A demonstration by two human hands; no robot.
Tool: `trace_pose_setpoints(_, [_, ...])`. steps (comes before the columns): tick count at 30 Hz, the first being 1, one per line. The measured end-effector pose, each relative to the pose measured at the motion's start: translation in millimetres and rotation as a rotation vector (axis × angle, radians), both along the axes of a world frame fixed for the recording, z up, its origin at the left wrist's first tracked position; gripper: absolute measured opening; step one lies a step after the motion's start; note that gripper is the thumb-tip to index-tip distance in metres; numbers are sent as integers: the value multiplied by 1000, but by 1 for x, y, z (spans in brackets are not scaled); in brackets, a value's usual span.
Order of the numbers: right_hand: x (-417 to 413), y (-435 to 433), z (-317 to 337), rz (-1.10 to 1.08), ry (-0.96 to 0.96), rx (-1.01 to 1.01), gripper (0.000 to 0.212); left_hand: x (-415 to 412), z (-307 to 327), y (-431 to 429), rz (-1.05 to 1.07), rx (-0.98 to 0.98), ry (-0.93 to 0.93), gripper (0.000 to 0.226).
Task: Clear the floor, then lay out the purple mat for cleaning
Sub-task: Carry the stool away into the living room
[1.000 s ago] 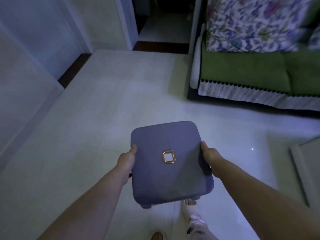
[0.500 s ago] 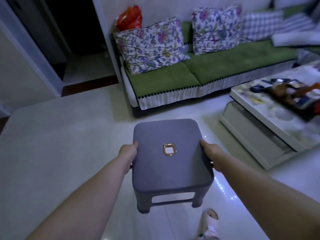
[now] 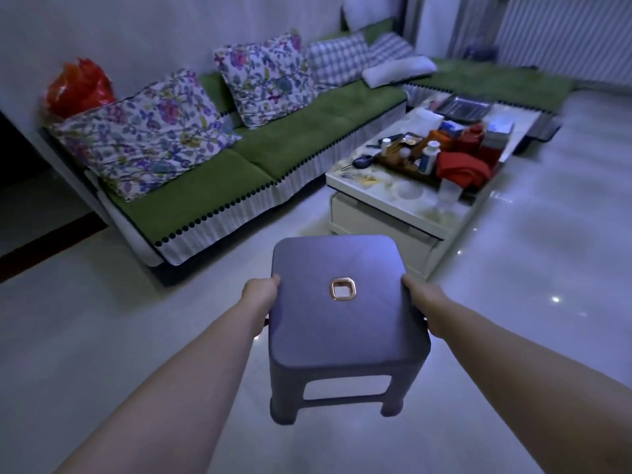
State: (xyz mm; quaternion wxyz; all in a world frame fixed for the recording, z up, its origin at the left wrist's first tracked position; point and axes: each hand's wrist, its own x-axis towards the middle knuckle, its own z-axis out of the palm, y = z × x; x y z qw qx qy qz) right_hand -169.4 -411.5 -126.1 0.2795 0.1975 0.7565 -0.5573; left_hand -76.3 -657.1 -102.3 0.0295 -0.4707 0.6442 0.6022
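Note:
A small grey-blue plastic stool (image 3: pixel 342 323) with a gold-rimmed square hole in its seat hangs in the air above the pale tiled floor (image 3: pixel 102 336). My left hand (image 3: pixel 260 295) grips the seat's left edge and my right hand (image 3: pixel 419 299) grips its right edge. The stool is upright, with its legs off the floor. No purple mat is in view.
A green sofa (image 3: pixel 280 148) with floral cushions (image 3: pixel 147 131) runs along the far wall. A white coffee table (image 3: pixel 393 206) crowded with bottles, a tray and a red cloth stands just beyond the stool to the right. A red bag (image 3: pixel 78 87) sits at the sofa's left end.
My view has swung right from the doorway and bare floor to the sofa and coffee table. The stool stays held in both hands, now showing its front legs.

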Motion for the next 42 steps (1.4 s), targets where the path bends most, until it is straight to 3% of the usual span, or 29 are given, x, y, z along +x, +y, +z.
trace_pose_setpoints(8, [-45,155,5,-192,-3,-27,41,-86,7,144,-183,-15,13,35])
trace_pose_setpoints(16, [-109,313,5,-346,17,-15,58,-174,9,301,-313,-9,15,17])
trace_pose_setpoints(20, [-143,378,0,-449,14,1,63,-219,14,369,-399,6,16,22])
trace_pose_setpoints(32, [-268,469,-19,-735,60,-74,49,-414,-7,467,-610,10,36,41])
trace_pose_setpoints(42, [-397,505,-29,-919,20,-143,44,-583,-18,517,-750,1,-38,32])
